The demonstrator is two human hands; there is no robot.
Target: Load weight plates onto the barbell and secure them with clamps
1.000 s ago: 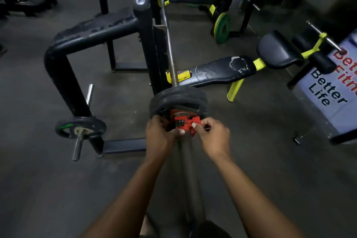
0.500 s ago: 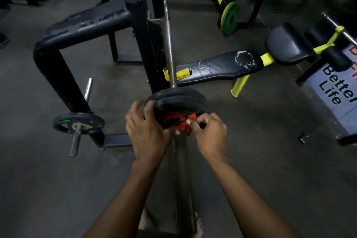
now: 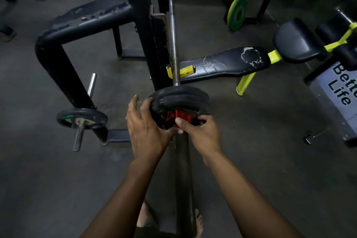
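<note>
— Since a moment ago his left hand (image 3: 144, 131) has come off the red clamp (image 3: 178, 117) and spread out against the rim of the weight plates (image 3: 179, 100).

— Is it gripping them?

— No, the fingers (image 3: 145, 106) are straight and relaxed, laid along the left edge of the black stack; the thumb reaches under toward the clamp.

— And the other hand?

— His right hand (image 3: 202, 131) is clenched on the clamp, thumb on the near face, the other fingers curled round its right side.

— Where does the clamp sit?

— On the barbell (image 3: 172, 31) sleeve, hard up against the near face of the plates. I count what looks like two plates, pressed together at this end of the bar.

— What holds the bar?

— It lies in a yellow hook (image 3: 181, 71) on the black rack upright (image 3: 141, 15), running away from us. Just beyond is a cracked black bench pad (image 3: 222, 63) on yellow legs.

— Anything to the left?

— A small black plate (image 3: 82, 118) on a steel storage peg (image 3: 79, 137) low on the rack. Farther back, a green-and-yellow plate (image 3: 237, 12) leans upright on another frame. His bare feet (image 3: 199, 222) show on the grey floor (image 3: 48, 179).
</note>
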